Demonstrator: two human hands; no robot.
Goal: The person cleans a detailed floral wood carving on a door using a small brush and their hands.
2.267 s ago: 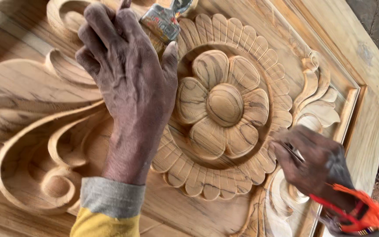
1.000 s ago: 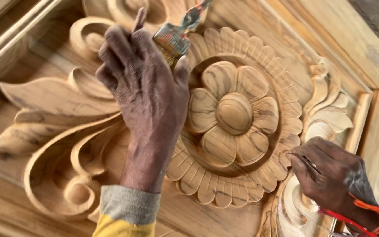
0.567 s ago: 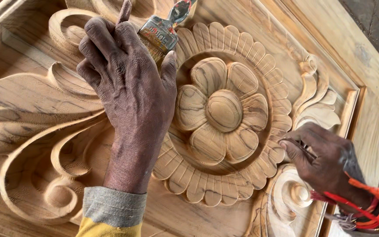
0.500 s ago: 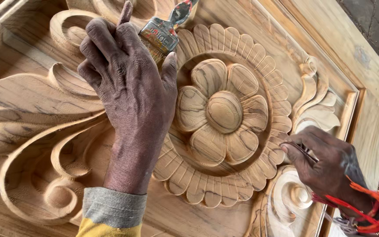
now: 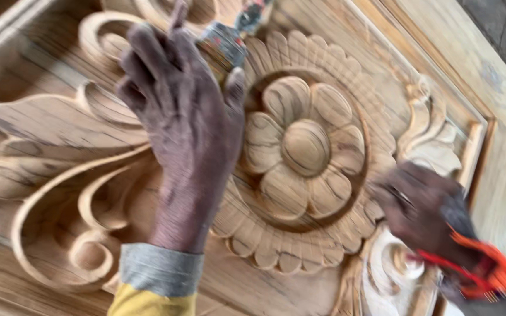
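Observation:
My left hand (image 5: 188,134) is raised over a carved wooden panel (image 5: 502,193) and grips a small paintbrush (image 5: 224,44), whose bristle end meets the petal ring at the upper left of a large carved flower (image 5: 306,146). A grey cuff and a yellow sleeve cover the wrist. At the lower right, my right hand (image 5: 423,205) rests curled on the carving by the flower's rim. It is blurred, and I cannot tell whether it holds anything. An orange and black object (image 5: 481,269) sits at its wrist.
Carved leaves and scrolls (image 5: 60,193) spread left of the flower, and a smaller pale scroll (image 5: 393,269) lies under the right hand. A raised moulding (image 5: 440,64) frames the panel at the upper right. Past it lies dark ground (image 5: 499,23).
The view shifted left and back. My left hand kept the brush at the flower's upper left rim with small strokes. The right hand stayed at the lower right, now blurred.

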